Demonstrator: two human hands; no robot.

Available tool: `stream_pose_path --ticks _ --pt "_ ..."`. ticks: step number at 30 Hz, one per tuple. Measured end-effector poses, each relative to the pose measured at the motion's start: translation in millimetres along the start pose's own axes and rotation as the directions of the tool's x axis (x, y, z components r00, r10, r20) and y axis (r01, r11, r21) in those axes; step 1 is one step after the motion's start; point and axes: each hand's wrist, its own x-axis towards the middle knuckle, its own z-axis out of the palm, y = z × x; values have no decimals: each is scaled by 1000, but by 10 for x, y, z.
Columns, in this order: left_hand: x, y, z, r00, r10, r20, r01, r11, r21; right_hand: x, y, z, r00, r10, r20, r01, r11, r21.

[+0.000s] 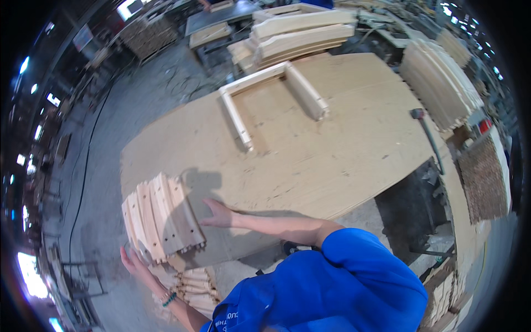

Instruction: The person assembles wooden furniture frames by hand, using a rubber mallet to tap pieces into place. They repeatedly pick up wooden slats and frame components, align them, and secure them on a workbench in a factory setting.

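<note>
The right hand is reaching in over the table with its fingers spread and its palm gripping nothing, and the left hand is also opening its fingers, with nothing clasped in them. Between the two, the slats are lying side by side in a stack at the table's near left corner. The right hand is stopping just beside their right edge; whether its fingertips are touching the wood, I cannot tell. The left hand is pointing up toward their lower left corner, close to the slat ends, and contact there is also unclear. The slats are curving slightly, and dark holes are showing near their ends.

A bracelet is circling the left wrist, and a blue shirt is covering the person's body. Just below the slats, a lower pile of pale wood pieces is sitting beside the left forearm.

Farther out, a three-sided frame is resting on the far part of the table, its open side facing the person. A hammer is lying along the right edge, well apart from both hands. Beyond the frame, pale frame parts are standing heaped, and curved boards are stacking up at the far right. Across the floor on the left, a dark cable is running lengthwise.
</note>
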Motion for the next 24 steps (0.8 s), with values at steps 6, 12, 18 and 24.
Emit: stream_pose_path --ticks 6,12,18,24 --pt "-715 431 696 957 278 -86 -258 947 190 -1015 -67 -808 989 138 61 -147 969 199" --pt "-1242 449 1288 910 395 127 -405 912 64 -2343 -117 -1709 895 341 -288 -225 901 371" --pt "-1810 848 1865 863 383 329 -339 923 -184 -3518 -134 -2993 431 134 -892 -427 901 -71" --pt "-2386 1159 2457 783 309 540 -176 942 -285 -4408 46 -4415 265 -124 -956 -728 625 -282"
